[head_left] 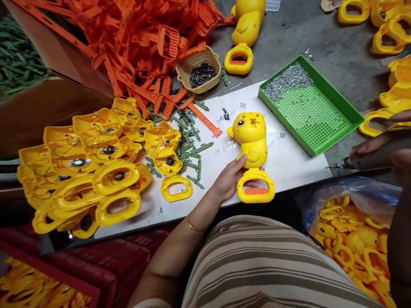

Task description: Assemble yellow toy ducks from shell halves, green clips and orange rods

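Note:
My left hand [227, 179] is closed around the lower body of a yellow duck-shaped toy [253, 141], its thumb on the wing. The toy has a printed eye, screw holes and a ring handle with an orange grip bar [256, 191] inside. At the right edge, my right hand [385, 137], dark in shadow and partly cut off, grips an electric screwdriver [372, 158]. Its bit points left, apart from the toy. Close by are the green tray [340, 128] of small silver screws [287, 81] and a few black cylinders [226, 114] on the white board [212, 158].
Open yellow shells [80, 162] with wires and speakers crowd the left. Green strips [189, 154] lie beside an orange heap [135, 38] and a basket [181, 70] of black cylinders. An assembled toy [248, 25] lies at the back. A bag of yellow toys [356, 244] stands lower right.

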Motion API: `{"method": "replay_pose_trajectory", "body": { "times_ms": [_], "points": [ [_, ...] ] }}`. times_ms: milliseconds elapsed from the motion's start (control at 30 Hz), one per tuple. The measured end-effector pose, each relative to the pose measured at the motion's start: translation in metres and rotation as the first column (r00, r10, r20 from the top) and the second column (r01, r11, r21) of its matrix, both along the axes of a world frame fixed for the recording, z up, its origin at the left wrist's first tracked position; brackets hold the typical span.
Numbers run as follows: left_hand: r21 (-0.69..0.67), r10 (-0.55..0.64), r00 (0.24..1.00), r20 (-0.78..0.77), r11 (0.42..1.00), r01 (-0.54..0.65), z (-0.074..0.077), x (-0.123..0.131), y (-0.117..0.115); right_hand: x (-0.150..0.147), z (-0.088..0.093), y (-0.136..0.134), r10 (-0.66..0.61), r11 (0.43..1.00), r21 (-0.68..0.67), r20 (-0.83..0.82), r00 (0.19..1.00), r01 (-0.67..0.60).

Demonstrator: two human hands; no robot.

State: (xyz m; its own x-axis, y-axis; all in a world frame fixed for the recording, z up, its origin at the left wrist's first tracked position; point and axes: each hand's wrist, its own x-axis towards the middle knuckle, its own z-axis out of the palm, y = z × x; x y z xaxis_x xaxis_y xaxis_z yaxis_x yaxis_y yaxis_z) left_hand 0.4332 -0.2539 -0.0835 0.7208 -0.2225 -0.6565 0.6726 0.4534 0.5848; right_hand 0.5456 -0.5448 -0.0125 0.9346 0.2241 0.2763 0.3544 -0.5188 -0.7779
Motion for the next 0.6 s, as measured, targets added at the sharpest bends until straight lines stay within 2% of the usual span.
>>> {"method": "replay_pose_trajectory", "body": {
  "times_ms": [33,100,133,200,233,300,400,467,600],
  "points": [
    [0.040,0.002,1.000,0.030,0.999,-0.003,-0.002,0.001,-0.005,0.000,0.003,0.005,-0.040,0.982,0.184,-0.024,0.999,0.044],
    [0.128,0.001,0.997,0.074,0.992,-0.011,-0.003,0.003,-0.014,0.002,0.008,0.018,-0.136,0.867,0.483,-0.010,0.991,0.124],
    [0.173,0.001,0.996,0.087,0.985,-0.016,-0.003,0.004,-0.017,0.004,0.009,0.025,-0.214,0.804,0.570,0.013,0.977,0.169],
    [0.260,0.006,0.995,0.101,0.965,-0.033,-0.002,0.005,-0.023,0.013,0.011,0.035,-0.269,0.746,0.637,0.024,0.963,0.193],
    [0.296,0.011,0.994,0.105,0.954,-0.041,-0.001,0.007,-0.025,0.018,0.012,0.037,-0.290,0.742,0.635,0.016,0.957,0.215],
    [0.341,0.013,0.995,0.096,0.939,-0.045,0.001,0.010,-0.029,0.028,0.013,0.038,-0.339,0.775,0.571,0.014,0.941,0.271],
    [0.331,-0.012,0.998,0.063,0.944,-0.010,0.003,0.015,-0.037,0.038,0.009,0.037,-0.359,0.869,0.374,0.023,0.933,0.325],
    [0.292,-0.041,0.998,0.056,0.956,0.023,0.005,0.019,-0.043,0.042,0.002,0.038,-0.344,0.910,0.249,0.003,0.939,0.333],
    [0.298,-0.056,0.994,0.091,0.954,0.026,0.005,0.024,-0.052,0.053,-0.019,0.039,-0.351,0.934,0.072,-0.008,0.936,0.351]
  ]
}}
